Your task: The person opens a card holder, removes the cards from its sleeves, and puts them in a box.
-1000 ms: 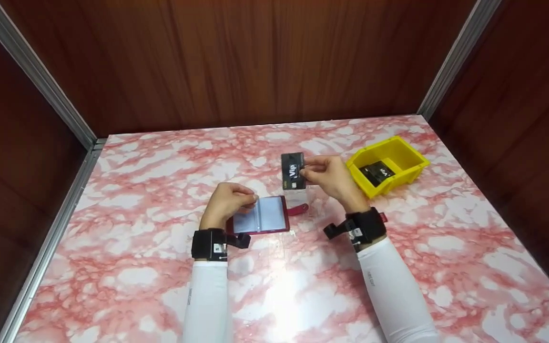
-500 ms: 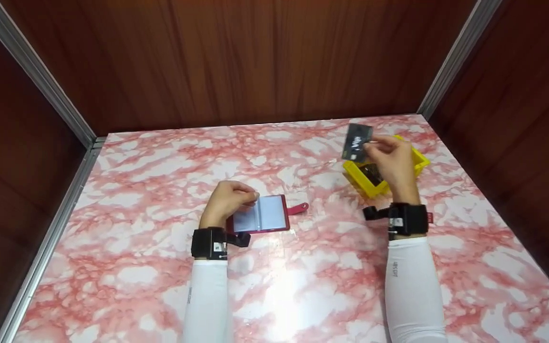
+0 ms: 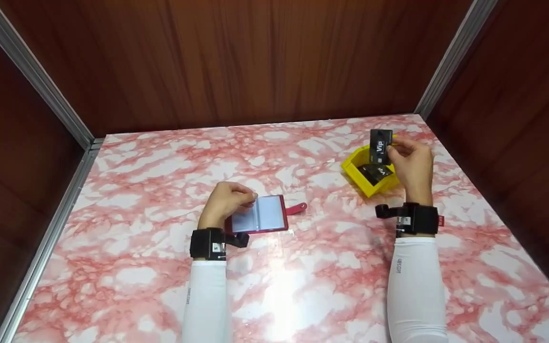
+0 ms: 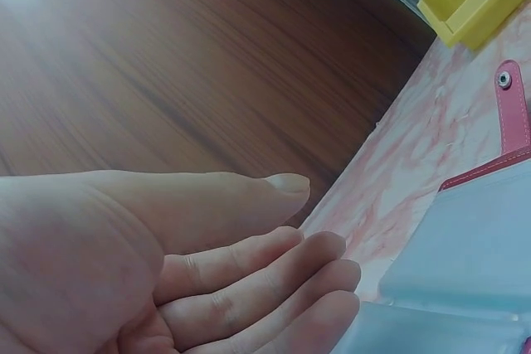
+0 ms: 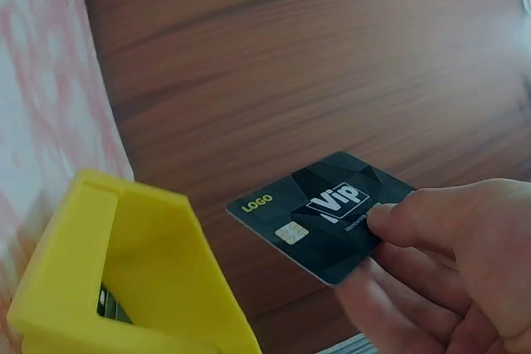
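My right hand (image 3: 412, 164) pinches a black Vip card (image 3: 380, 146) between thumb and fingers, above the yellow bin (image 3: 369, 185). In the right wrist view the card (image 5: 328, 213) shows its "LOGO" print and chip, apart from the bin (image 5: 166, 263). More black cards (image 3: 374, 172) lie inside the bin. My left hand (image 3: 224, 204) is over the left side of an open red card holder (image 3: 271, 213) with clear sleeves. In the left wrist view the left hand (image 4: 224, 263) has thumb and loosely bent fingers apart, nothing between them; the holder's sleeves (image 4: 456, 246) are beyond the fingertips.
The card holder's snap strap (image 3: 297, 208) sticks out to the right across the pink marbled table (image 3: 331, 276). Brown wood-grain panels (image 3: 255, 62) with metal corner posts (image 3: 455, 62) enclose the back and sides.
My right hand has carried the Vip card from beside the card holder rightward to above the yellow bin. The left hand has stayed in place over the holder.
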Demonstrator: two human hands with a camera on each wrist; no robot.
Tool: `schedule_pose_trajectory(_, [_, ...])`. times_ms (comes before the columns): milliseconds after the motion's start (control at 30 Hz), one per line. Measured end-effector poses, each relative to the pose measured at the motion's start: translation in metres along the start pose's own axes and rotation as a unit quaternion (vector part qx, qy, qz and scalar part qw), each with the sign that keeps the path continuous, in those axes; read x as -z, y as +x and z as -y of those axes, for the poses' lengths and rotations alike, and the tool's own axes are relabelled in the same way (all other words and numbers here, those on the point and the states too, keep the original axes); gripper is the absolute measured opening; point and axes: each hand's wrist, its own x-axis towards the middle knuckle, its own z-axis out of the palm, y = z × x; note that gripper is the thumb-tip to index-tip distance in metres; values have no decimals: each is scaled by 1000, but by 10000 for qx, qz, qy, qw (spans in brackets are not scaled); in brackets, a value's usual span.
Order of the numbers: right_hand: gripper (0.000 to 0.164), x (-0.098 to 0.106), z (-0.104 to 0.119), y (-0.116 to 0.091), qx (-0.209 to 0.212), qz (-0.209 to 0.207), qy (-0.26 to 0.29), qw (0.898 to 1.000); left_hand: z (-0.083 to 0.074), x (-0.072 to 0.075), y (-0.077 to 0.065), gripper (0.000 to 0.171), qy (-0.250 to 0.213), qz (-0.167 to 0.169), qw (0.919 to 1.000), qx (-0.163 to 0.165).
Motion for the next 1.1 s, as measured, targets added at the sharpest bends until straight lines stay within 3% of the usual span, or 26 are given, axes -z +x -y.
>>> schedule_pose_trajectory(267, [40, -6, -10, 3, 226, 185, -1071, 9938, 2, 1, 1, 20, 66, -43, 10000, -12])
schedule_pose_trajectory(633, [29, -19, -24, 5, 834, 167, -1472, 9854, 2, 1, -1, 20, -42, 7, 10000, 22])
schedule_pose_trajectory(900, [27, -25, -20, 2, 1084, 786, -2058, 9694, 2, 1, 0, 21, -160, 54, 9998, 141])
schedule_pose_trajectory(1100, [23, -34, -18, 0, 1254, 1009, -2149, 9633, 2, 1, 1, 23, -52, 63, 9998, 175])
